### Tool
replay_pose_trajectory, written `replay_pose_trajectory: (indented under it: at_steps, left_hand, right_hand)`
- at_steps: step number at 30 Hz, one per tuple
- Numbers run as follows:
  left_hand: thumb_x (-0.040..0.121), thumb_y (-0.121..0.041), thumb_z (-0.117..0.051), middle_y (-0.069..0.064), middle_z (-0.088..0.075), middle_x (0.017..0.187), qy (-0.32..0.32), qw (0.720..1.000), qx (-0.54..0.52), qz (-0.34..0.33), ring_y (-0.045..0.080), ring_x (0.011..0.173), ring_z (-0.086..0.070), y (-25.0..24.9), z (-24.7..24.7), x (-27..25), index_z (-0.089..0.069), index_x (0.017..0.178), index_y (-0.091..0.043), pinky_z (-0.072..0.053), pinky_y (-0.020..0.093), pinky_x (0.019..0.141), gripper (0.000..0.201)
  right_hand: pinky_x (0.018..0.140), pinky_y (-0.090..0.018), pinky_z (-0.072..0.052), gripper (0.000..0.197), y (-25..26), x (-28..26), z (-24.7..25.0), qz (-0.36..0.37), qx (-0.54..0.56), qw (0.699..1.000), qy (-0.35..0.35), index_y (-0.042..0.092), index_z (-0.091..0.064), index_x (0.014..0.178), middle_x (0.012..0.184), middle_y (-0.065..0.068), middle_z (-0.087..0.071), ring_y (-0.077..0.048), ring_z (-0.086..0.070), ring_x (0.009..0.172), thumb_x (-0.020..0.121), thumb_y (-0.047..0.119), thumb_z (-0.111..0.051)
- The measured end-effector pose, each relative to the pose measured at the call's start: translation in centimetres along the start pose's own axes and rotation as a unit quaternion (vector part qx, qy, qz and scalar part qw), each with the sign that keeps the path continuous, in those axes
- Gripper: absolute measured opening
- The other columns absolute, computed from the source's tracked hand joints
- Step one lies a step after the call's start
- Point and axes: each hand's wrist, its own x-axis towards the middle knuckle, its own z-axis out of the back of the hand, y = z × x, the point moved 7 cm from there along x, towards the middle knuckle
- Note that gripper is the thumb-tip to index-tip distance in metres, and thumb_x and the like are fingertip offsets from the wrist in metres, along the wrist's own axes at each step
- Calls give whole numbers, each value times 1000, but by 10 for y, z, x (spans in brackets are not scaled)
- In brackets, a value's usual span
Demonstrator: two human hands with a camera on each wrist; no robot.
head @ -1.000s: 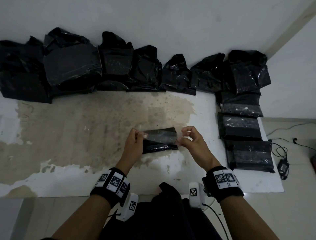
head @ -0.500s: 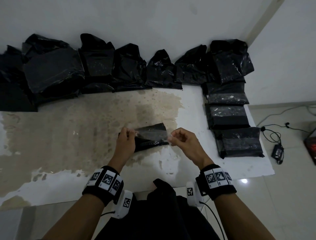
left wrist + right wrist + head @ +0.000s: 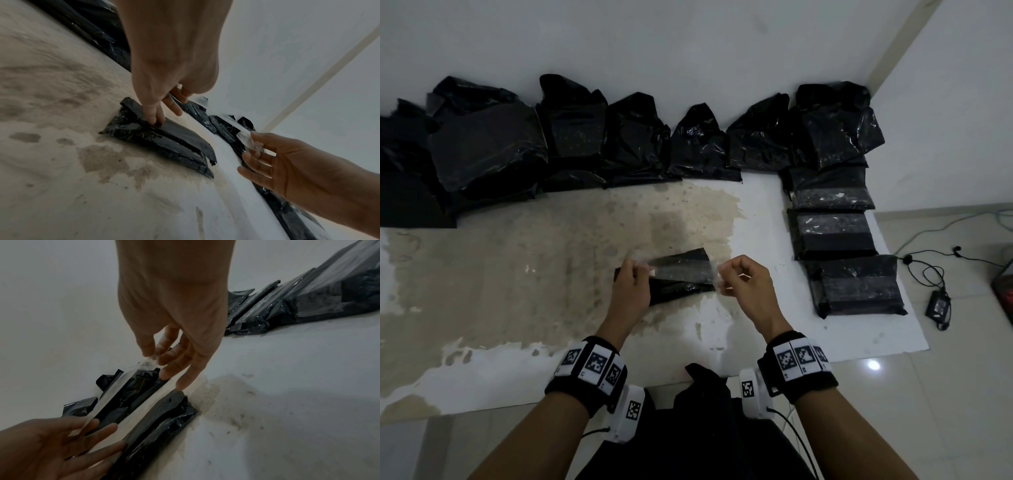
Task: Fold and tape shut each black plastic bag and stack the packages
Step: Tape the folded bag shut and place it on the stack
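A small folded black bag [image 3: 681,286] lies on the stained white table [image 3: 517,274], in front of me. A strip of clear tape [image 3: 681,270] is stretched just above it between my two hands. My left hand [image 3: 645,270] pinches the tape's left end, and in the left wrist view one of its lower fingers [image 3: 158,120] touches the bag [image 3: 164,142]. My right hand [image 3: 724,277] pinches the right end. The right wrist view shows that pinch [image 3: 152,360], with the tape [image 3: 115,395] running back over the bag [image 3: 160,421] to the left hand [image 3: 51,443].
Several loose black bags [image 3: 619,144] stand in a row along the back wall. Taped packages [image 3: 835,233] lie in a column at the table's right edge, the nearest one [image 3: 856,287] beside my right hand. Cables and an adapter [image 3: 938,308] lie on the floor at right.
The head view has swung a little. Both hands still hold the tape stretched over the folded bag, at the same spacing.
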Motion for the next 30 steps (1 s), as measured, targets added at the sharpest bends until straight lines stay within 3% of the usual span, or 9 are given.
replay_pose_trajectory:
  at_steps: [6,9,12,15,19,22,25,28,30]
  left_hand:
    - [106,-23,-41,3,-49,87,-18,1000,1,-3,16,75,-46,1,0,-4,-49,96,-6,-35,31,63,22]
    - [107,-24,-39,5,-53,93,1,1000,8,-20,16,79,-47,0,-2,-5,-54,105,-3,-36,29,65,25]
    - [107,-25,-41,7,-53,92,-1,1000,-8,-26,17,77,-46,1,0,-5,-50,101,-5,-36,29,63,23]
    - [105,-26,-48,1,-53,89,-15,999,-31,-32,14,77,-48,3,3,-6,-46,93,-11,-39,27,65,19]
    - [104,-22,-54,-8,-64,100,-52,995,-78,-23,-2,86,-58,9,11,-13,-53,96,-11,-44,20,73,14]
    - [103,-22,-55,-11,-67,99,-73,991,-114,12,3,88,-59,17,19,-18,-54,92,-12,-44,20,72,15]
    - [102,-23,-57,-12,-63,90,-71,991,-113,19,4,76,-53,16,24,-24,-47,83,-15,-41,17,62,23]
    - [100,-27,-58,-8,-70,94,-64,992,-112,13,10,83,-63,24,27,-26,-47,85,-14,-49,27,71,24]
    - [99,-33,-60,6,-72,99,-65,991,-114,12,23,90,-66,33,30,-25,-48,84,-15,-52,41,78,27]
  right_hand:
    - [78,-43,-63,14,-15,0,13,-51,135,984,-104,3,-65,93,81,-8,-63,-21,-68,75,101,12,-58]
    - [75,-43,-63,21,-12,2,13,-73,194,975,-78,2,-64,95,81,-8,-64,-23,-68,78,105,13,-50]
    - [72,-40,-62,34,-5,3,10,-82,216,972,-49,2,-61,90,82,-8,-65,-25,-68,81,109,24,-42]
    - [77,-40,-62,38,-3,6,8,-78,198,976,-36,2,-59,90,81,-7,-65,-22,-69,81,105,37,-52]
    - [84,-39,-62,11,-2,8,-4,-63,204,976,-38,6,-61,89,79,-9,-65,-24,-67,80,96,11,-68]
    - [84,-38,-61,2,-4,13,-13,-54,164,983,-70,4,-67,93,81,-18,-66,-24,-69,77,94,5,-69]
    - [84,-40,-61,5,-8,15,-16,-45,121,985,-117,5,-70,92,77,-15,-68,-21,-68,72,94,8,-69]
    - [85,-46,-62,14,-14,16,-18,-39,103,983,-149,3,-72,88,69,-10,-68,-22,-67,68,96,14,-67]
    - [86,-49,-61,19,-17,17,-21,-35,91,983,-153,5,-73,84,67,-8,-68,-22,-68,67,97,17,-66]
